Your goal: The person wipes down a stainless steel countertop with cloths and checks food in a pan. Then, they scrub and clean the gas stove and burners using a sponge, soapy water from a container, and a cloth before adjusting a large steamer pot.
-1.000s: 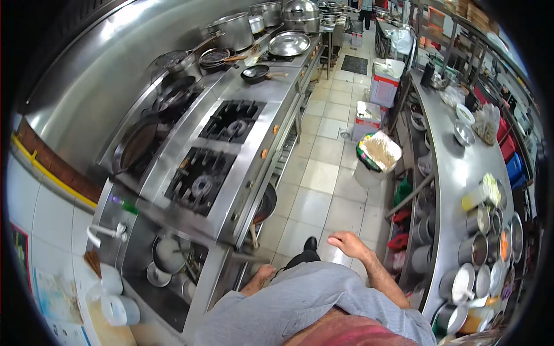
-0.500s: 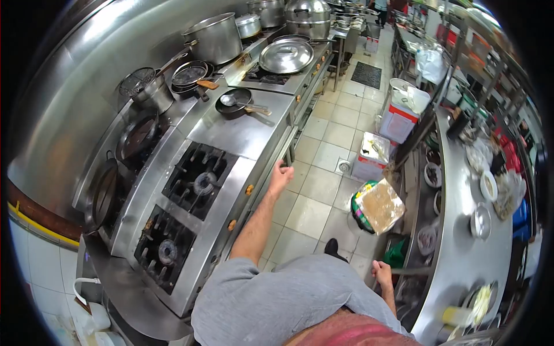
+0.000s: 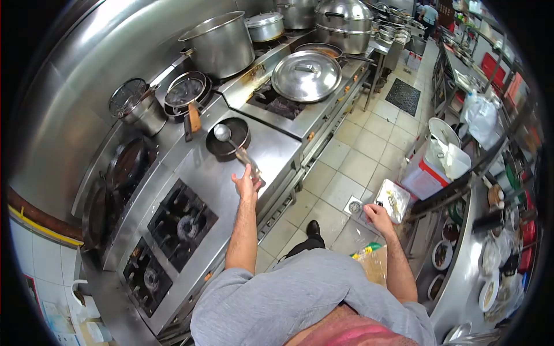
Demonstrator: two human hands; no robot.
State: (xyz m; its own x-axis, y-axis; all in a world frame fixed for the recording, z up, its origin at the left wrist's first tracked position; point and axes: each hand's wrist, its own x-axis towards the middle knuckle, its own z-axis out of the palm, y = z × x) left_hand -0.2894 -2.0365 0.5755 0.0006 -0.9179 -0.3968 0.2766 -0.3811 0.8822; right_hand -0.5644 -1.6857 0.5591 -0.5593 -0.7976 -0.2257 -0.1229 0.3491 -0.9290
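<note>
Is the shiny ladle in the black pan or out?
In: the ladle has its bowl inside the black pan, its handle crossing the rim.

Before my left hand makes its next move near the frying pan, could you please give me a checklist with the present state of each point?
1. Left hand open: ok, thumb and fingers are spread.
2. Left hand touching the handles of pan or ladle: cannot tell; they overlap from this angle.
3. Frying pan on a flat support: ok, it rests on the steel worktop, off the burners.
4. Pan free of utensils: not ok, the bowl of a ladle is in it.
5. Pan cool enough to touch: cannot tell; heat does not show.
6. Right hand clear of the pan: ok, it is over the floor side.
</note>
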